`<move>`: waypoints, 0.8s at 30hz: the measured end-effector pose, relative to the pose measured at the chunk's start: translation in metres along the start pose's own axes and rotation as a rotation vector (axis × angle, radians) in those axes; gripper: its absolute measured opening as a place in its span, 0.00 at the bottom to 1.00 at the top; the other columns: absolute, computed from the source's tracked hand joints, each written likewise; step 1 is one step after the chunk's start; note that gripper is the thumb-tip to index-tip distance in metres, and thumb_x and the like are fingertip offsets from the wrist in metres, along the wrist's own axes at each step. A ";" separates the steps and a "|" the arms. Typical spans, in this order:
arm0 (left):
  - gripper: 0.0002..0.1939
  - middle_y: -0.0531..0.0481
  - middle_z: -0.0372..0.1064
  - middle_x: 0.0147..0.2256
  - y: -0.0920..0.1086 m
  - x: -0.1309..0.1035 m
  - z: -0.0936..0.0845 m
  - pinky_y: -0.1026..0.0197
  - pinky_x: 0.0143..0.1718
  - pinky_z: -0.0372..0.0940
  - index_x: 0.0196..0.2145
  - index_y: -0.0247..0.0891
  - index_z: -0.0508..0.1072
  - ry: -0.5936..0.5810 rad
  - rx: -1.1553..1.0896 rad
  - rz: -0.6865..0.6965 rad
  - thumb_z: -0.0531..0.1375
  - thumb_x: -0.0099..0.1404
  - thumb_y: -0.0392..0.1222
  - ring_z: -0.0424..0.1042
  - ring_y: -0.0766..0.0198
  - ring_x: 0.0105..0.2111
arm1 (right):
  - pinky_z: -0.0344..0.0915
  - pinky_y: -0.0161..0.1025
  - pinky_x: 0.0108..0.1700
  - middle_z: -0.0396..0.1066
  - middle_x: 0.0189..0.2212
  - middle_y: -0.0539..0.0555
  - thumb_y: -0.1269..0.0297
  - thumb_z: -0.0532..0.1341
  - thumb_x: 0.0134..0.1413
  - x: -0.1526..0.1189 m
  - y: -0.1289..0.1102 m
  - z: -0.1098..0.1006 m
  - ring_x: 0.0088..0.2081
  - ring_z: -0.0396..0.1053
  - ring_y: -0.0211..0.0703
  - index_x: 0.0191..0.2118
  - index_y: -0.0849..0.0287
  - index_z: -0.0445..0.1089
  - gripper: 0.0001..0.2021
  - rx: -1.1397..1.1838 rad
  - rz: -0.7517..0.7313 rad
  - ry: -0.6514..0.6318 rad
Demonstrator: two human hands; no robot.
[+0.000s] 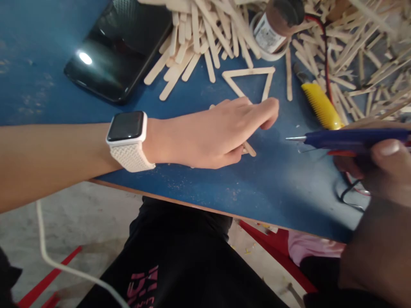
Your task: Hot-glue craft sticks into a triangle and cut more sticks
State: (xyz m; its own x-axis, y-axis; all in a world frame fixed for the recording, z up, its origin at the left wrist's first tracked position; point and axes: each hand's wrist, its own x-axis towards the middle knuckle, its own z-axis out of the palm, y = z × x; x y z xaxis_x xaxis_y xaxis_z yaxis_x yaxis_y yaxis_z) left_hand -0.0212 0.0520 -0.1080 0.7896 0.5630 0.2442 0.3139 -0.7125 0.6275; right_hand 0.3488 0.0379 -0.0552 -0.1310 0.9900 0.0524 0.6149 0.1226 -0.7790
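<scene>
My left hand (221,130), with a white-banded watch (126,128) on its wrist, lies palm down on the blue table. Its fingers are curled onto wooden craft sticks, and one stick end (249,149) pokes out below them. Beyond the knuckles, several sticks form a triangle (248,72); its lower part is hidden by the hand. At the right, my right hand (385,164) grips a blue glue gun (346,139) with a red trigger. Its metal nozzle points left towards my left hand, apart from it.
A black phone (118,47) lies at the upper left. Loose craft sticks (199,38) pile along the back and right. Among them stands a brown bottle (276,25) with a label. A yellow ribbed handle (321,105) lies near the glue gun. The table edge (192,205) runs before my lap.
</scene>
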 end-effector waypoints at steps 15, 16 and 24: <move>0.16 0.43 0.72 0.51 -0.006 -0.005 -0.006 0.50 0.51 0.74 0.62 0.43 0.67 0.010 -0.071 -0.048 0.62 0.82 0.34 0.76 0.53 0.48 | 0.57 0.46 0.22 0.75 0.29 0.50 0.28 0.73 0.73 -0.003 -0.001 0.025 0.21 0.65 0.42 0.44 0.47 0.83 0.25 0.039 -0.192 -0.170; 0.16 0.43 0.73 0.51 -0.006 -0.005 -0.006 0.50 0.51 0.75 0.62 0.43 0.67 0.009 -0.073 -0.054 0.63 0.82 0.34 0.77 0.53 0.48 | 0.62 0.47 0.25 0.76 0.31 0.51 0.29 0.73 0.73 -0.003 -0.001 0.026 0.24 0.68 0.44 0.44 0.46 0.83 0.24 0.004 -0.214 -0.161; 0.15 0.45 0.73 0.50 -0.005 -0.004 -0.008 0.51 0.48 0.81 0.60 0.45 0.67 0.043 -0.105 -0.028 0.63 0.81 0.33 0.81 0.55 0.46 | 0.80 0.57 0.42 0.83 0.39 0.55 0.47 0.75 0.75 -0.002 -0.005 0.031 0.38 0.83 0.56 0.41 0.44 0.82 0.11 -0.042 -0.388 -0.153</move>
State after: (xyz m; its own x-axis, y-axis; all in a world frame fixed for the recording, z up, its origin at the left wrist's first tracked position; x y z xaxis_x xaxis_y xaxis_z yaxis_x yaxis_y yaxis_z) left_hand -0.0300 0.0572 -0.1060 0.7574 0.6007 0.2557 0.2763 -0.6498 0.7081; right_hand 0.3219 0.0334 -0.0705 -0.4711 0.8486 0.2408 0.5278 0.4899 -0.6939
